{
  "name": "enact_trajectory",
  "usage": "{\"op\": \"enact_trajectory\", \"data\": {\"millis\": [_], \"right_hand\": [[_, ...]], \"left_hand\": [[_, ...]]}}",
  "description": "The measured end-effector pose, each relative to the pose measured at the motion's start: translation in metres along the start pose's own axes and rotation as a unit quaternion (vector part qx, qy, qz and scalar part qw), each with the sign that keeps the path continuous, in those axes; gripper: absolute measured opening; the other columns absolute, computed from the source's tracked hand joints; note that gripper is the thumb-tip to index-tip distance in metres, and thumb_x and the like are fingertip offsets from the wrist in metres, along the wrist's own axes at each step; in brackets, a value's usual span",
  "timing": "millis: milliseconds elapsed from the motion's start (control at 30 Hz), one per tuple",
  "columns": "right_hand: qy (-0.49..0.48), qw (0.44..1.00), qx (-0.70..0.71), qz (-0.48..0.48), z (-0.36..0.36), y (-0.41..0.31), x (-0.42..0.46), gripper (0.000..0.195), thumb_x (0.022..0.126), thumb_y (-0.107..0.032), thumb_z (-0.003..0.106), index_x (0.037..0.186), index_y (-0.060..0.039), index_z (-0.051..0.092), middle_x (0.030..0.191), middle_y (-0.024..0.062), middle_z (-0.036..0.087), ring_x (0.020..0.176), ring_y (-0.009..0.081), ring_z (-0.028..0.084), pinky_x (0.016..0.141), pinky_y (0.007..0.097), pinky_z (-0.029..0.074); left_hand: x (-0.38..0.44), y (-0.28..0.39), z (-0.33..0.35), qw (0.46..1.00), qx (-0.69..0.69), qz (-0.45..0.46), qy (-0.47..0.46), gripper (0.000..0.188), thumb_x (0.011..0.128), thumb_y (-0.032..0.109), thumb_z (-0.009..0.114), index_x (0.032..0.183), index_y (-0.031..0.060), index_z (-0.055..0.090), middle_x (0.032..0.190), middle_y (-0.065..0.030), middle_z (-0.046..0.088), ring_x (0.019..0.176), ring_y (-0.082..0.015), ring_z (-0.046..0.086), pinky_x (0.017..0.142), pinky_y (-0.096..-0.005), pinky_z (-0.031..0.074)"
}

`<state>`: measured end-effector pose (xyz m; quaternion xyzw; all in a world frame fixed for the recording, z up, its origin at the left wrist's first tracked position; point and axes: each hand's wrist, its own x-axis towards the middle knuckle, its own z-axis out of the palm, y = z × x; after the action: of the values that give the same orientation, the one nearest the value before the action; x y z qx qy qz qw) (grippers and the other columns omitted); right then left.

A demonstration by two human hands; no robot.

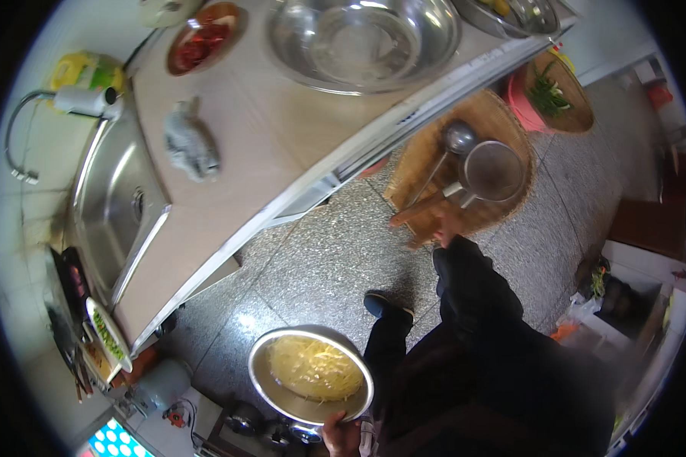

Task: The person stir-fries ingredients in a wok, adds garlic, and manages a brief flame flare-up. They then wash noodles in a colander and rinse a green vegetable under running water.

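Observation:
In my left hand [342,435] is the near rim of a stainless steel bowl [314,410], tilted and held above the floor. Pale yellow shreds [320,365] lie in liquid inside it, perhaps shredded potato. My right hand [446,228] reaches to the near edge of a woven tray [491,114], close to the wooden handle [418,209] of a round mesh strainer [493,171]. Blur hides its fingers, so whether it touches the handle cannot be told. Beside the strainer lies a steel ladle [459,137].
A counter [251,154] crosses the upper left, bearing a large steel basin [366,43], a bowl of red meat [203,45] and a grey cloth [188,143]. The steel sink [117,200] is set beyond. Further right are a pink bucket [523,103] and green vegetables [549,94].

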<state>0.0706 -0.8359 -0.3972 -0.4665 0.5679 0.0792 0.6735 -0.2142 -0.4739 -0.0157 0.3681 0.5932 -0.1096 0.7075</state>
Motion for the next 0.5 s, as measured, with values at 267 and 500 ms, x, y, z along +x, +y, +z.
{"op": "enact_trajectory", "data": {"millis": [267, 500], "right_hand": [[0.085, 0.981, 0.060, -0.167, -0.192, -0.073, -0.104, 0.028, 0.086, -0.020, 0.060, 0.107, -0.0040, 0.051, 0.085, 0.0095, 0.063, 0.070, 0.0204, 0.061, 0.055, 0.0339, 0.048], [0.099, 0.778, -0.230, -0.576, -0.114, -0.210, -0.420, 0.042, 0.089, -0.011, 0.053, 0.130, -0.0024, 0.045, 0.083, 0.0051, 0.056, 0.063, 0.0147, 0.052, 0.055, 0.0289, 0.046]], "left_hand": [[-0.010, 0.015, -0.033, 0.983, -0.040, 0.019, -0.178, 0.029, 0.085, 0.006, 0.053, 0.113, -0.0003, 0.055, 0.103, -0.0106, 0.065, 0.083, -0.0229, 0.061, 0.064, -0.0347, 0.048], [-0.056, 0.132, -0.004, 0.970, -0.118, 0.034, -0.212, 0.023, 0.088, 0.006, 0.052, 0.108, -0.0020, 0.056, 0.100, -0.0122, 0.065, 0.083, -0.0214, 0.060, 0.063, -0.0341, 0.049]]}}
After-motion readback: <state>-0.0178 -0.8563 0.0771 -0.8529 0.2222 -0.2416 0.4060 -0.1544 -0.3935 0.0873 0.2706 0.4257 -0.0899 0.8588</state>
